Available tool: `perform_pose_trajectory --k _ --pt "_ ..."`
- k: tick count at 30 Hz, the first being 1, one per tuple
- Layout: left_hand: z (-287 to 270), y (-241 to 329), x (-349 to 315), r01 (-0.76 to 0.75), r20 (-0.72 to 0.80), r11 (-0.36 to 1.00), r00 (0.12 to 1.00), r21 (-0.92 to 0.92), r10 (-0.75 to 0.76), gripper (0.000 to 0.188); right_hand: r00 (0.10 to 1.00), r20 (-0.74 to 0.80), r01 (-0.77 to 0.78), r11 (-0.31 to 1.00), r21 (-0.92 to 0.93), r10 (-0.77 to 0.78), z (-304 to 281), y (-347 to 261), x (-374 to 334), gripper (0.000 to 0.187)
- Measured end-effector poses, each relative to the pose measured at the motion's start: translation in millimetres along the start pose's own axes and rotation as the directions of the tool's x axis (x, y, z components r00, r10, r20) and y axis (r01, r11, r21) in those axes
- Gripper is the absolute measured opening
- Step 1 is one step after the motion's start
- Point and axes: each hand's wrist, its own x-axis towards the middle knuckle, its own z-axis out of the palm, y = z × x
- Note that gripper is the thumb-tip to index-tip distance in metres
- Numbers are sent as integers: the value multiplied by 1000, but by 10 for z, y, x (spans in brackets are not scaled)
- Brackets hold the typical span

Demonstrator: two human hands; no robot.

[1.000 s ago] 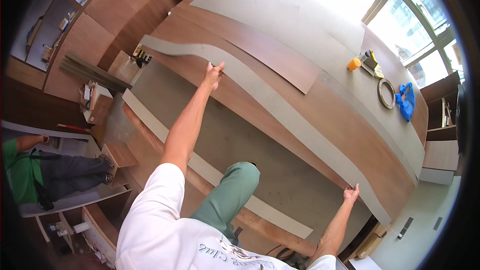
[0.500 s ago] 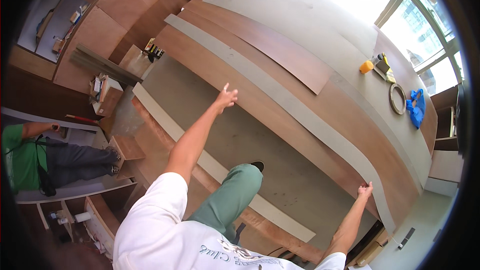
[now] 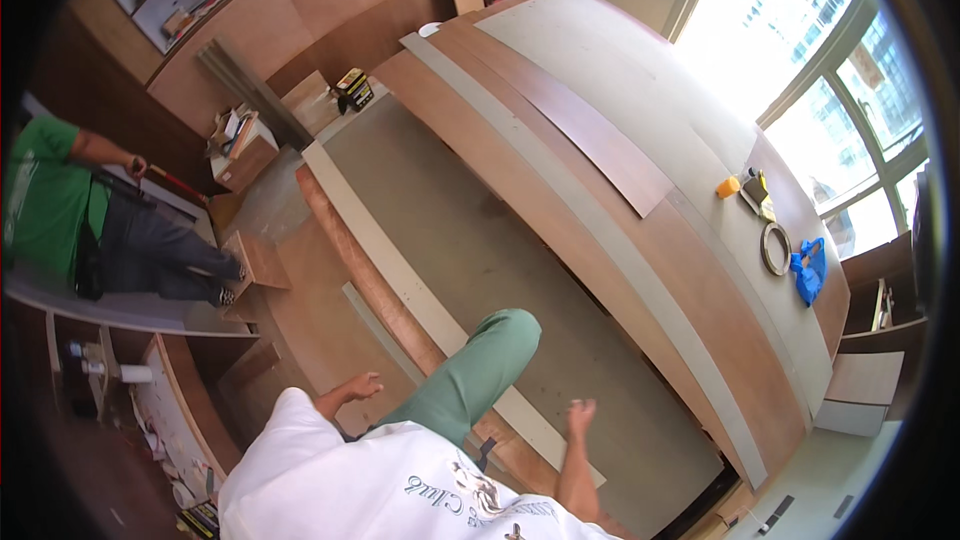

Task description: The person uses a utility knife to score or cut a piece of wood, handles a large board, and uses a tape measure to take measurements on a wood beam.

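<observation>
My left hand point(image 3: 363, 387) hangs in the air beside my bent knee, over the brown floor board, its fingers loosely apart around nothing. Low in front of me, my right hand point(image 3: 579, 418) is raised above the narrow pale strip point(image 3: 410, 285), likewise open and holding nothing. Beyond both hands lies a large stack of thin sheets. On its near side a long grey strip point(image 3: 590, 205) runs along a brown wood sheet point(image 3: 560, 235). Farther back a shorter brown piece point(image 3: 590, 145) rests on a wide grey sheet point(image 3: 620, 50). Neither hand touches the stack.
An orange-capped bottle point(image 3: 727, 187), a tape roll point(image 3: 775, 248) and a blue plastic bag point(image 3: 810, 272) lie on the stack's right part. At left stands a person in a green shirt point(image 3: 60, 200) holding a red rod. Shelving point(image 3: 180, 400) is at lower left.
Both hands have come away from the near edge of the stack and drawn back toward my body. My view has shifted, and the person at left now has a hand on the red rod.
</observation>
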Motion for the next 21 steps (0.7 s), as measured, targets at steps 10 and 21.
perform_pose_trajectory --k 10,21 --pt "202 -2167 -682 -255 -145 965 959 -63 244 65 863 493 -128 992 3 110 1133 787 -1943 58" --pt "-550 -2553 -781 -406 -259 868 905 -286 338 65 936 253 -294 940 174 246 364 1203 -2256 45"
